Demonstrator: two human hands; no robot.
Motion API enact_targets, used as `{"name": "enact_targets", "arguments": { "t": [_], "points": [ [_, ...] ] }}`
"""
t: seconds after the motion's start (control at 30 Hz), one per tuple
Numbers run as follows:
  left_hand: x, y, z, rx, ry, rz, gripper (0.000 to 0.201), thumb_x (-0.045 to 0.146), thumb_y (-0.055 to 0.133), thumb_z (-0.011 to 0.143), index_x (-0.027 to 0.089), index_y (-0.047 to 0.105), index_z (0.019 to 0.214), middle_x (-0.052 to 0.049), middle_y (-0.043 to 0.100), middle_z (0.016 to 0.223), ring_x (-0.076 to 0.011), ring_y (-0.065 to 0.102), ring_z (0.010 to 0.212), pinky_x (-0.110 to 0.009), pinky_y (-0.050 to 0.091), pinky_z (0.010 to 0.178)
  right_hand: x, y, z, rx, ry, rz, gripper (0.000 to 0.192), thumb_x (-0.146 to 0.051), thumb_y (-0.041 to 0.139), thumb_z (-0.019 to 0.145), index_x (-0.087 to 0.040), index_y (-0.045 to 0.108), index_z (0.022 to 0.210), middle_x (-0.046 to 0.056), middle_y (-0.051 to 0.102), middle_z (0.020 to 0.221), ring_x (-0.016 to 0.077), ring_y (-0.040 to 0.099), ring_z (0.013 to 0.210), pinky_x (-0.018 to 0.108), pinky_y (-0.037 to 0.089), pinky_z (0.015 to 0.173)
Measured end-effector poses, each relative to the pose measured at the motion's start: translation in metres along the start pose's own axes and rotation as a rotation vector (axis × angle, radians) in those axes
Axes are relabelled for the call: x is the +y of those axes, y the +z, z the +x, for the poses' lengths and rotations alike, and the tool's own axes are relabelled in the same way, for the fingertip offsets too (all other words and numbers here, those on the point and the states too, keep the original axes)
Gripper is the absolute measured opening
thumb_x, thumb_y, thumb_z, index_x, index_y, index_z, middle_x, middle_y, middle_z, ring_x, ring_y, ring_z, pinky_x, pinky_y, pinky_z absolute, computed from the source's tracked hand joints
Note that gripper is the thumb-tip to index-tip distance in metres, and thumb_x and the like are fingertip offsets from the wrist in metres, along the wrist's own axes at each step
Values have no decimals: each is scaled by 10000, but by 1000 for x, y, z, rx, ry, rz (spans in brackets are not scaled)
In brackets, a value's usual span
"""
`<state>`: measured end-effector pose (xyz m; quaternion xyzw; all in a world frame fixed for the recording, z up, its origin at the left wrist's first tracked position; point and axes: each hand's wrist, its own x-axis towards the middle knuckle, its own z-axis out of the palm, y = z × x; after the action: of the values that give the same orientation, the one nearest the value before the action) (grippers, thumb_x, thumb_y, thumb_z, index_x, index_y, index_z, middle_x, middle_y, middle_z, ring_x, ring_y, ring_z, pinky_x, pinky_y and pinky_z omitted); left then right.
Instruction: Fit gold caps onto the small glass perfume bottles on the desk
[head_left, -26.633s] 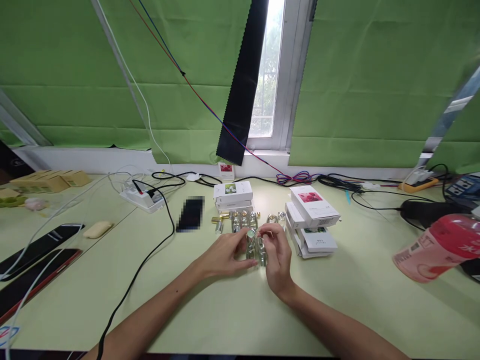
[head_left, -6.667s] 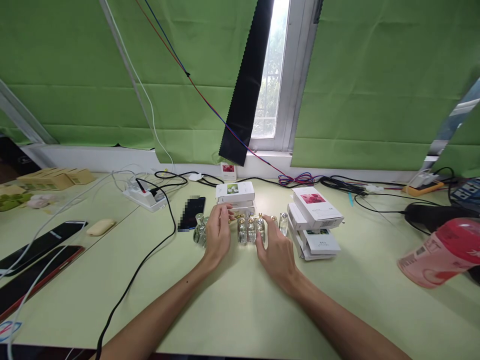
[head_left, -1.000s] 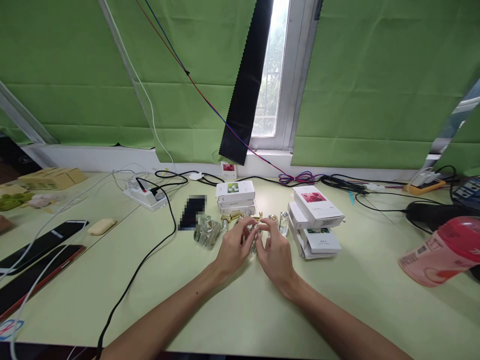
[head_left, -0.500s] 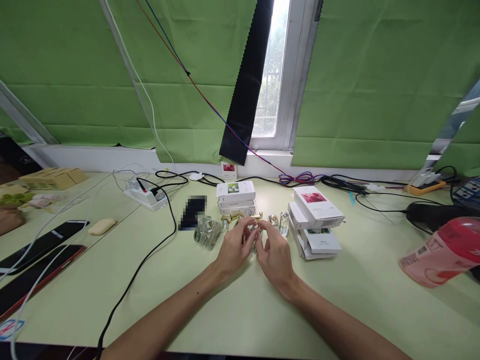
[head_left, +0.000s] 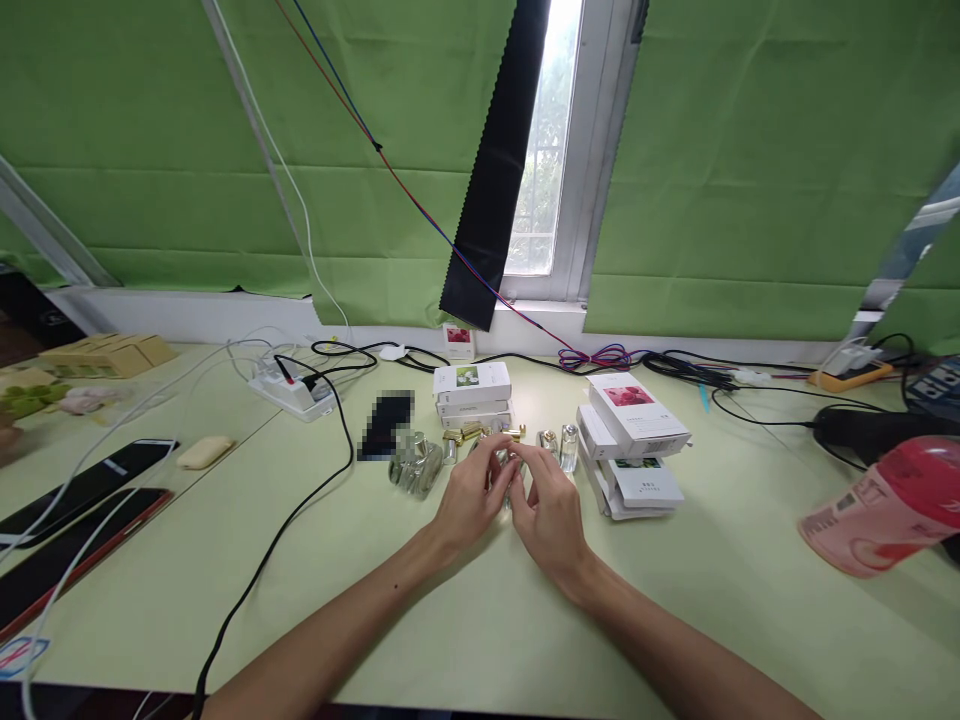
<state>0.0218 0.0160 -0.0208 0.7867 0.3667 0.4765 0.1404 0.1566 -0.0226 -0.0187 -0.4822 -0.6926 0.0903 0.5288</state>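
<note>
Pink bottle (head_left: 877, 506), power strip (head_left: 291, 391), two phones (head_left: 71, 515) on table.

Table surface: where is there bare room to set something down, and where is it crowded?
Bare table lies between the forearms, and between the white box stack and the pink bottle. Crowded around both hands among small glass bottles, and along the cable-strewn back edge.

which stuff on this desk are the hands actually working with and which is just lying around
In hand:
- left hand and right hand, together pinching a small glass bottle
- cluster of glass bottles
- gold caps
- two upright bottles
- white boxes

Lying about:
- power strip
- phones
- pink bottle
- black cable
</note>
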Motion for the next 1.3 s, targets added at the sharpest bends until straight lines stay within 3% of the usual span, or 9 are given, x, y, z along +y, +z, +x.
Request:
{"name": "enact_targets", "arguments": {
  "t": [0.93, 1.3],
  "points": [
    [6, -2, 2, 45, -4, 74, 236, 225, 575, 953, 223, 517, 1182, 6, 687, 919, -81, 529, 572, -216, 459, 565, 0, 1, -1, 40, -8, 12, 353, -103, 438, 922, -219, 631, 1194, 62, 611, 1121, 67, 521, 539, 218, 471, 509],
    [6, -2, 2, 45, -3, 59, 247, 233, 572, 958, 231, 513, 1198, 6, 703, 956, -73, 534, 564, -208, 463, 557, 2, 2, 0, 37, -6, 20, 348, -92, 451, 912, -232, 612, 1187, 59, 598, 1132, 94, 543, 590, 239, 460, 537]
  ]
}}
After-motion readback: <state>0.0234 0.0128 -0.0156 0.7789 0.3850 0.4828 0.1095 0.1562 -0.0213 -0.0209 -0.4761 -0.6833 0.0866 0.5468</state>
